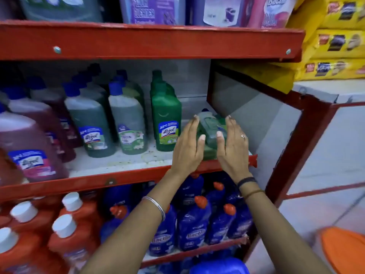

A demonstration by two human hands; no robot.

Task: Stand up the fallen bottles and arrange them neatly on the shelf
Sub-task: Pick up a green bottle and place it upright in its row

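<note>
A green bottle (210,127) lies on its side at the right end of the middle shelf (122,163), its dark cap pointing toward the back. It rests on another fallen green bottle (209,153), mostly hidden beneath it. My left hand (187,145) is at its left side and my right hand (233,143) at its right side, fingers straight and apart, thumbs touching the bottle. Upright green bottles (166,119) stand just left of it.
Rows of upright green and pink cleaner bottles (31,147) fill the shelf's left part. The red shelf frame (284,147) and a grey side panel close the right end. Blue bottles (193,230) and orange bottles (65,234) stand on the shelf below. Yellow packs (339,44) are stacked at the upper right.
</note>
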